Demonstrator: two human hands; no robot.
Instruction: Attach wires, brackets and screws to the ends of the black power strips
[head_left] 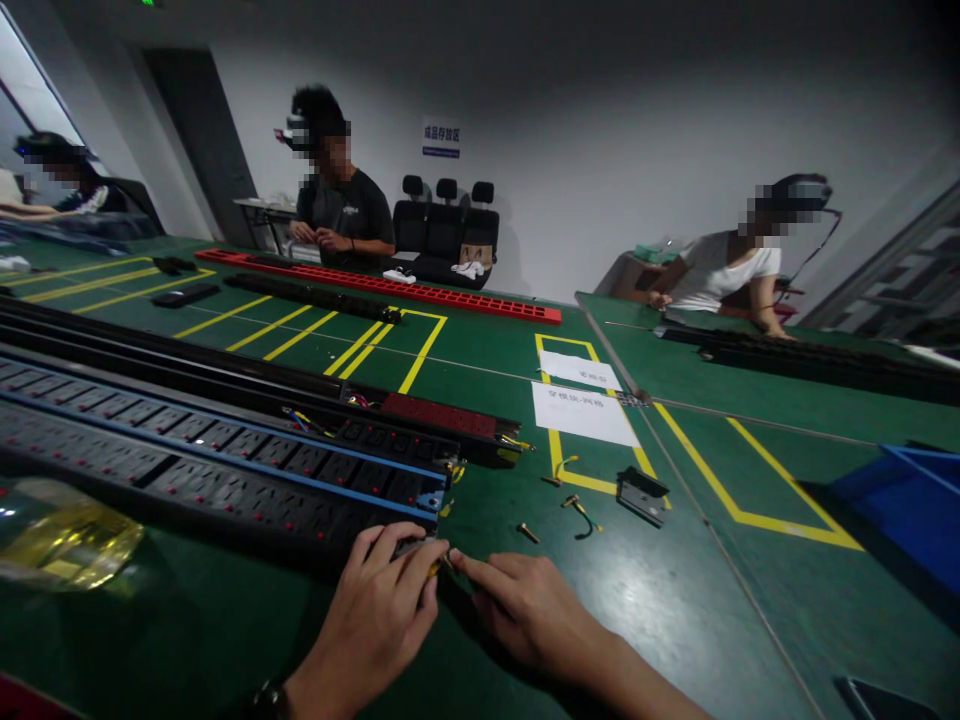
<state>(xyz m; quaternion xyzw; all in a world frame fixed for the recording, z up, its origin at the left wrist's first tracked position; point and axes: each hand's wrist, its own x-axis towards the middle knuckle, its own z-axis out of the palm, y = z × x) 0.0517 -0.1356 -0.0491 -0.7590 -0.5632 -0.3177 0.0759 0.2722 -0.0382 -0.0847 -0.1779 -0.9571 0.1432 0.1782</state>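
Note:
A long black power strip with rows of sockets and small red marks runs in from the left. My left hand is closed over its near right end, and a bit of yellow shows under the fingertips. Touching the same end from the right is my right hand, index finger stretched to the strip and the other fingers curled; what it pinches is too small to name. Beside the strip lies another power strip with blue edges. A loose screw and a short green-yellow wire rest to the right.
A black bracket and white paper labels lie on the green table. A clear bottle with yellow liquid is at left, a blue bin at right. A long red rail lies further back. Several people sit beyond.

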